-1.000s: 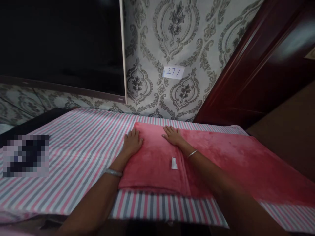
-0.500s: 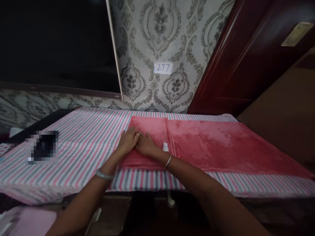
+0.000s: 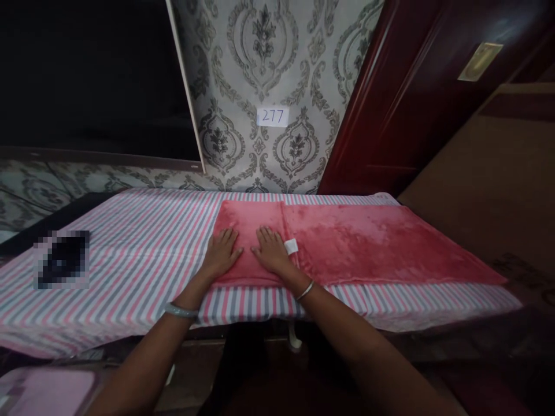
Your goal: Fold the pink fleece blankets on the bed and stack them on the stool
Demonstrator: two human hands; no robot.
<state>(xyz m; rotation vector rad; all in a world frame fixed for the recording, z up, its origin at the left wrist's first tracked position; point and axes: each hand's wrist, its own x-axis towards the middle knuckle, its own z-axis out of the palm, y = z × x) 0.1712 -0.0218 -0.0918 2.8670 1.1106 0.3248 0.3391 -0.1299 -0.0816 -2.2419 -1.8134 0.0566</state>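
A plush red blanket [image 3: 355,248] lies across the table, its left part folded over so that an edge runs front to back near the middle. My left hand [image 3: 221,252] rests flat on the folded part by its left edge, fingers spread. Flat on the same layer, my right hand [image 3: 271,249] is open just left of a small white label [image 3: 291,247] at the fold's edge. Between the two hands a strip of red fabric shows. Neither hand grips the cloth.
A striped tablecloth [image 3: 143,248] covers the table under the blanket. On its left lies a dark, pixelated object [image 3: 63,260]. Behind stand a patterned wall with a paper marked 277 [image 3: 273,117], a dark screen [image 3: 91,75] and a dark red door [image 3: 403,98]. A pink seat [image 3: 52,390] is at lower left.
My hands have moved apart from where they met on the folded part, the right one going rightward toward the label. The view has shifted a little to the right.
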